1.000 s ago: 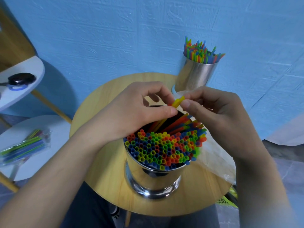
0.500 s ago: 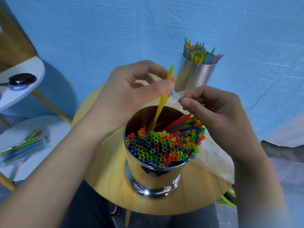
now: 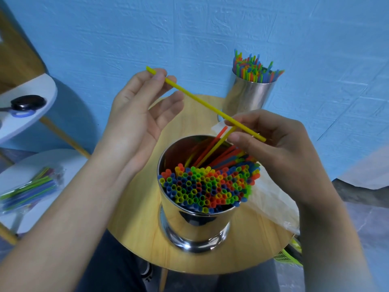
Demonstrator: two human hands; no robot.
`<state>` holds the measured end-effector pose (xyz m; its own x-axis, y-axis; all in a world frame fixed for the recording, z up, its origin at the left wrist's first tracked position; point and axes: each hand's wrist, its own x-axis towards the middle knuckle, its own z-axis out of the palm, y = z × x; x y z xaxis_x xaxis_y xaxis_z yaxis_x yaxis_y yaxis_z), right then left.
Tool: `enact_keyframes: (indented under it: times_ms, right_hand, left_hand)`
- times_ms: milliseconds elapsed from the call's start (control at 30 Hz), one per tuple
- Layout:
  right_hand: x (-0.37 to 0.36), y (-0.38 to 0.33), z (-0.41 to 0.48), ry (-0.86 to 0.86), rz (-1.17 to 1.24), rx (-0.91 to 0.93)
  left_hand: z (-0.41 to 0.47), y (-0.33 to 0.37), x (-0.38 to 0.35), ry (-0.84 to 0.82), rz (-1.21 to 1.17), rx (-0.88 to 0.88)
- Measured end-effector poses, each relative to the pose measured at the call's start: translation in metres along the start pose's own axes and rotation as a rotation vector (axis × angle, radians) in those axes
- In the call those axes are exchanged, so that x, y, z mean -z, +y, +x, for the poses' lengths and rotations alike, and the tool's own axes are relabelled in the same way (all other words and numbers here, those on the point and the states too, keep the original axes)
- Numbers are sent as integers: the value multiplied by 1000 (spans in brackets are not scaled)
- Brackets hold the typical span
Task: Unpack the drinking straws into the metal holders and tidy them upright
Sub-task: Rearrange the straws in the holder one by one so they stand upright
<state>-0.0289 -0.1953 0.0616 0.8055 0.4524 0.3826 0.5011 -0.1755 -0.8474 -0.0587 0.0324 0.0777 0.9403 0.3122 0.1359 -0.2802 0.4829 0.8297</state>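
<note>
Above the near holder (image 3: 195,220), left hand (image 3: 136,114) pinches a yellow straw (image 3: 200,100) at one end, right hand (image 3: 273,148) pinching the other

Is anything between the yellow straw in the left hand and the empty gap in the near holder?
Partly. An orange straw and a leaning yellow straw slant across the gap in the near holder, with the right hand at the far rim. The gap's left part looks free for the loose yellow straw the left hand pinches.
</note>
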Motion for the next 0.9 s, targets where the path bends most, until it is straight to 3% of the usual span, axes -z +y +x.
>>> enact_keyframes:
  times_ms: [100, 300, 400, 533, 600, 733, 900]
  right_hand:
    - [0, -3, -1, 94, 48, 34]
    - [2, -1, -1, 255, 232, 87]
    - [4, 0, 0, 318, 308, 98]
    - [3, 0, 3, 439, 206, 105]
    - [3, 1, 3, 384, 84, 111]
    - [-3, 2, 4, 117, -32, 52]
    - [-3, 4, 3, 115, 15, 18]
  left_hand:
    - [0, -5, 4, -19, 123, 61]
    - [1, -8, 13, -77, 614, 56]
    - [-1, -9, 14, -183, 770, 90]
    - [-7, -11, 11, -372, 880, 156]
    - [-8, -12, 12, -420, 922, 145]
    - [-7, -12, 12, -426, 970, 99]
    - [-9, -11, 12, -441, 975, 83]
